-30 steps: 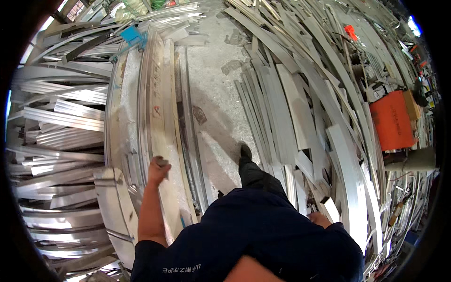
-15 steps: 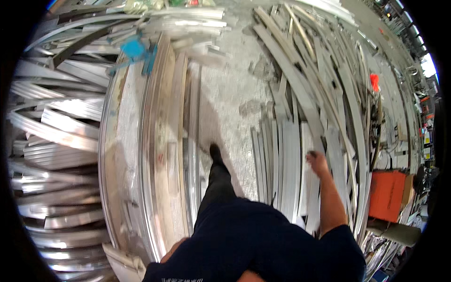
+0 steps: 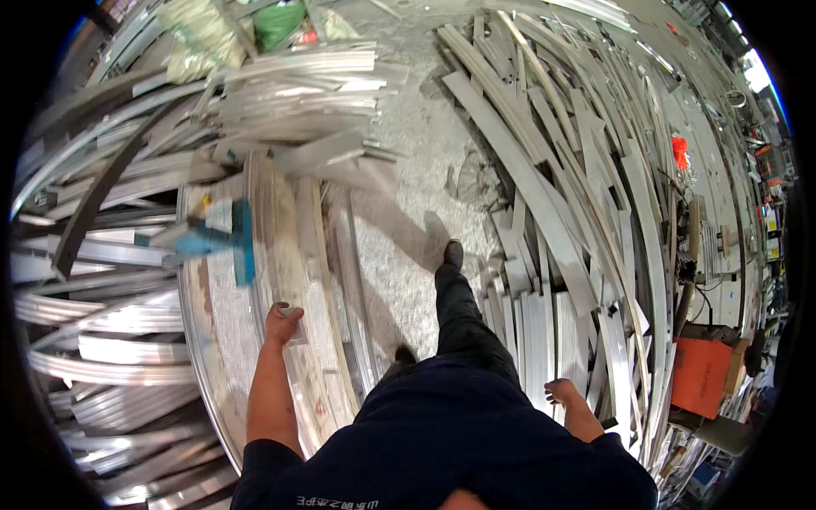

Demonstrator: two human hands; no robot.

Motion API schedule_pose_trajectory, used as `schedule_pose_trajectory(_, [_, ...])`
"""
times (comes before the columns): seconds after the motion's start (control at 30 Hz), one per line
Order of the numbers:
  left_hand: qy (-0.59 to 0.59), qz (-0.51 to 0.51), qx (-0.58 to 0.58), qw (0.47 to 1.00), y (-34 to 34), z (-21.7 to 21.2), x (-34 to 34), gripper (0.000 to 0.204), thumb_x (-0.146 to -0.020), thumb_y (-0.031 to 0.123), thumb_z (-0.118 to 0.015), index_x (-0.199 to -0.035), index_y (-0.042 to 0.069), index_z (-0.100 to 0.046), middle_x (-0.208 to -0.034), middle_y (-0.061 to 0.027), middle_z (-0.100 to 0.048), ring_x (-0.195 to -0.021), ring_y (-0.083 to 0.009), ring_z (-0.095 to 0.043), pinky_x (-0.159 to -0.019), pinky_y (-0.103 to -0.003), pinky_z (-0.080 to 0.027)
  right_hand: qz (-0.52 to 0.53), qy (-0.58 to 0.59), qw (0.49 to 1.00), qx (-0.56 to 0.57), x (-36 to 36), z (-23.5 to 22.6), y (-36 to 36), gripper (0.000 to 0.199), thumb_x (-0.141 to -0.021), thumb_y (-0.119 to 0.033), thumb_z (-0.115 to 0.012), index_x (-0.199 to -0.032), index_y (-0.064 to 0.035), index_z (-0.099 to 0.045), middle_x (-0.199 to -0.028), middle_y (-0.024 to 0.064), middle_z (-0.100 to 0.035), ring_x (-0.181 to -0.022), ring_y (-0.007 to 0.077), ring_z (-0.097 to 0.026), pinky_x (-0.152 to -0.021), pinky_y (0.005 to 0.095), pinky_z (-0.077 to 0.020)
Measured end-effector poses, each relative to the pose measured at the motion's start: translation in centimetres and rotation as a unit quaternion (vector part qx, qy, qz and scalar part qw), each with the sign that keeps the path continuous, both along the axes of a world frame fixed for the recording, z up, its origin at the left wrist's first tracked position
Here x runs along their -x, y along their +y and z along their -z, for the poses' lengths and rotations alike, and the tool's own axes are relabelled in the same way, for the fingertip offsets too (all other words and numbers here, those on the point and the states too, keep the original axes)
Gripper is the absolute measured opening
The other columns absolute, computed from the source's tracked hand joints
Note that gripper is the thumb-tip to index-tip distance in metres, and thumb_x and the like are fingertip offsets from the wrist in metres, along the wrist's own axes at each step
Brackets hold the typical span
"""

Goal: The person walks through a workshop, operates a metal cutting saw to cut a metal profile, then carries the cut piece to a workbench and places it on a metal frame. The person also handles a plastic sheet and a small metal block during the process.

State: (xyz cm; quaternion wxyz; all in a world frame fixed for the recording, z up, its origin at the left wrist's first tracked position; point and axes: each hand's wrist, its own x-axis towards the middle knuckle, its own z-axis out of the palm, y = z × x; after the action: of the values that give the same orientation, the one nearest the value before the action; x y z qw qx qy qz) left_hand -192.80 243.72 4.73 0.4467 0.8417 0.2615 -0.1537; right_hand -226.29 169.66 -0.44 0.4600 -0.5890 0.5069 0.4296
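My left hand (image 3: pixel 284 325) is over the pale, long boards and profiles on the left. Its fingers are curled closed, and a small light-coloured bit shows at them, too small to name. My right hand (image 3: pixel 563 393) hangs low beside my body, above the grey metal profiles (image 3: pixel 534 340) on the right. Its fingers are loosely bent and apart, with nothing visible in them. Ahead of my left hand, a blue piece (image 3: pixel 244 242) lies across the long strips (image 3: pixel 285 221).
A strip of concrete floor (image 3: pixel 399 153) runs between the piles, my boot (image 3: pixel 453 253) on it. Stacked metal profiles (image 3: pixel 127 370) line the far left. Long strips (image 3: pixel 527 187) lie crisscrossed at right, near an orange box (image 3: pixel 701 378). Sacks (image 3: pixel 204 38) sit at the far left.
I have stepped forward, with my other foot now in front. My left hand has swung forward into view, while my right hand has swung back toward my body. The blue piece appears nearer.
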Motion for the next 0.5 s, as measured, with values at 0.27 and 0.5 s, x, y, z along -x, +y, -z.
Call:
schedule_pose_trajectory(0.27, [0.268,0.163,-0.139,0.939,-9.8,1.3,-17.5,0.055,-0.059,0.039,-0.083,-0.081,-0.009,-0.069,-0.075,-0.0163,-0.068,-0.070,-0.0217,-0.066,-0.064,-0.038,-0.053,-0.158,-0.200,0.962,0.098,-35.9,5.9,-7.1,0.027,-0.082,-0.026,-0.067,-0.094,-0.0019,-0.068,-0.079,0.0103,-0.067,-0.063,0.0217,-0.063,-0.055,0.0355,-0.0517])
schedule_pose_trajectory(0.5, [0.484,0.207,0.056,0.848,-19.2,-1.4,-31.3,0.035,-0.078,0.035,-0.072,-0.067,0.003,-0.067,-0.063,-0.0102,-0.061,-0.058,-0.0165,-0.060,-0.054,-0.033,-0.047,-0.105,-0.301,0.937,0.144,-72.1,-7.0,-12.0,0.031,-0.084,-0.021,-0.066,-0.106,0.0004,-0.064,-0.084,0.0086,-0.067,-0.069,0.0162,-0.062,-0.063,0.0325,-0.0490])
